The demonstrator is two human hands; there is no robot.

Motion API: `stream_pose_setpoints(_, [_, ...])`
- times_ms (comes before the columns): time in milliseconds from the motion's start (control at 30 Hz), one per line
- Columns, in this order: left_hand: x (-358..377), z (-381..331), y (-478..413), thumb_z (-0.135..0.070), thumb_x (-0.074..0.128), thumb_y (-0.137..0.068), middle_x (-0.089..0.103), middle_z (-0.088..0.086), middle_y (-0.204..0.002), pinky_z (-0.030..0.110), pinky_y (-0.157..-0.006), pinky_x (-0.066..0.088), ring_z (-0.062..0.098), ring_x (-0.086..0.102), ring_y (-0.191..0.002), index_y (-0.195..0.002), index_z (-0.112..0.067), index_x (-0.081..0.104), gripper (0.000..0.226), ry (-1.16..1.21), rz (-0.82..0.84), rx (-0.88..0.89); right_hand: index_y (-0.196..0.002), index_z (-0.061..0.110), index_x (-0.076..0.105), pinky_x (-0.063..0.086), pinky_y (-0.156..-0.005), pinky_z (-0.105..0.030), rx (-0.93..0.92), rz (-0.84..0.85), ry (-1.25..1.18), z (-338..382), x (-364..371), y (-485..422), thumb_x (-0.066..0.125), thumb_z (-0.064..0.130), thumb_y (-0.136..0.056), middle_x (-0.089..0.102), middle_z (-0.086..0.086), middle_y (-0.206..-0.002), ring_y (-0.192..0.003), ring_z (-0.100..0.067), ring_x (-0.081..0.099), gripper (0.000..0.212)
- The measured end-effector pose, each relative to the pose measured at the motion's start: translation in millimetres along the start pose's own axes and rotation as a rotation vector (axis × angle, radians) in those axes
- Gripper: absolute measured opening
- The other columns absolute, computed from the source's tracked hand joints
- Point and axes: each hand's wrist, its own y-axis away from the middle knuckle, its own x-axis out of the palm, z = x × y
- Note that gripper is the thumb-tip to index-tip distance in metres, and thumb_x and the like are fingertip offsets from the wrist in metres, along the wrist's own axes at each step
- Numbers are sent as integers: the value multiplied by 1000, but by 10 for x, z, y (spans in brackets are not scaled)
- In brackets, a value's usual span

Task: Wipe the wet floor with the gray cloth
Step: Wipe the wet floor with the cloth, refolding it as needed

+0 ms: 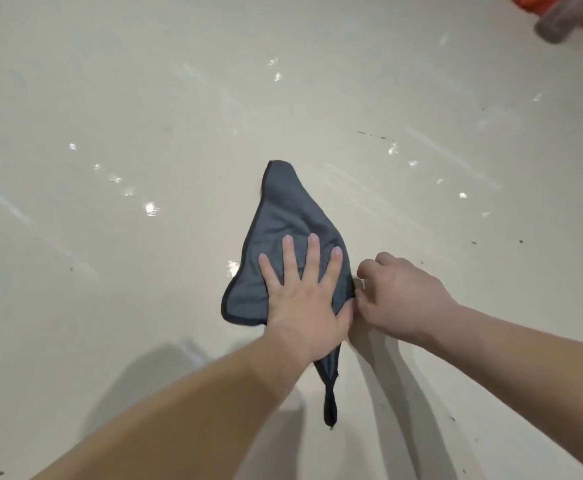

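Observation:
The gray cloth (279, 216) lies crumpled on the pale glossy floor (144, 98), one corner pointing away from me and a thin tail trailing toward me. My left hand (304, 289) presses flat on the cloth's near half, fingers straight and spread. My right hand (397, 299) is just to its right with fingers curled, its fingertips at the cloth's right edge; whether it pinches the edge is hidden. Small shiny water drops (149, 207) dot the floor on both sides.
An orange object (560, 8) with a grey blurred cylinder (557, 27) in front of it sits at the top right corner. Dark specks lie on the floor to the right. Shadows of my arms fall on the floor near me.

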Motion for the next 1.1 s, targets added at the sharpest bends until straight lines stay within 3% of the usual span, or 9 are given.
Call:
stream_pose_setpoints(133, [34, -305, -319, -78, 4, -91, -27, 7, -168, 77, -110, -13, 47, -34, -147, -161, -34, -16, 85, -49, 26, 142, -109, 22, 57, 52, -82, -39, 201, 149, 11, -511, -34, 249, 41, 46, -99, 57, 0, -109, -100, -26, 60, 31])
stream_pose_setpoints(267, [10, -382, -280, -81, 3, -90, -29, 5, -168, 74, -112, -14, 44, -36, -147, -160, -35, -18, 87, -58, 72, 169, -108, 21, 58, 54, -81, -37, 351, 222, -105, -746, 38, 589, 43, 42, -99, 63, 2, -103, -95, -24, 63, 28])
stream_pose_setpoints(433, [66, -536, 33, -82, 5, -90, -28, 0, -168, 70, -115, -16, 39, -34, -150, -160, -37, -18, 86, -85, 78, 297, -96, 20, 51, 40, -63, -31, 266, 233, -95, -789, 345, 883, 40, 41, -100, 58, 3, -98, -87, -23, 58, 24])
stream_pose_setpoints(533, [271, -747, 465, -78, 15, -94, -11, -2, -172, 70, -119, -7, 36, -23, -155, -163, -37, 2, 82, -44, 74, 440, -94, 24, 45, 44, -73, -34, 210, 249, -111, -906, 443, 1086, 39, 44, -102, 49, 1, -103, -90, -24, 53, 22])
stream_pose_setpoints(667, [535, -1072, 1030, -62, 26, -102, 9, -2, -172, 70, -120, 2, 35, -9, -158, -162, -35, 22, 66, -40, 186, 673, -101, 26, 51, 49, -85, -37, 157, 289, -124, -1234, 486, 1502, 40, 47, -101, 54, -1, -114, -107, -27, 60, 24])
stream_pose_setpoints(733, [535, -1136, 1053, -55, 28, -102, 1, -6, -172, 66, -120, -8, 28, -19, -157, -162, -40, 15, 63, -66, 203, 722, -112, 23, 56, 46, -82, -36, 140, 246, -119, -1440, 606, 1716, 41, 47, -101, 55, -2, -116, -110, -27, 59, 30])
stream_pose_setpoints(800, [469, -1089, 903, -54, 21, -102, -20, -14, -168, 61, -117, -21, 20, -38, -149, -160, -50, -3, 62, -95, 259, 754, -115, 23, 56, 43, -76, -34, 142, 183, -151, -1575, 770, 1895, 41, 46, -101, 54, 0, -114, -107, -26, 58, 31])
stream_pose_setpoints(967, [314, -1539, 529, -59, 10, -105, -38, -16, -161, 62, -117, -24, 25, -44, -145, -152, -53, -25, 59, -248, 334, 618, -105, 28, 55, 48, -76, -34, 251, 30, -356, -1938, 1156, 2395, 40, 43, -100, 52, 8, -103, -96, -20, 56, 21])
stream_pose_setpoints(1100, [340, -2170, 193, -61, 12, -104, -37, -12, -163, 66, -117, -19, 30, -38, -149, -154, -50, -24, 63, -260, 325, 469, -93, 31, 54, 53, -79, -37, 443, -41, -592, -2236, 1310, 2740, 41, 38, -98, 57, 11, -95, -88, -13, 60, 16])
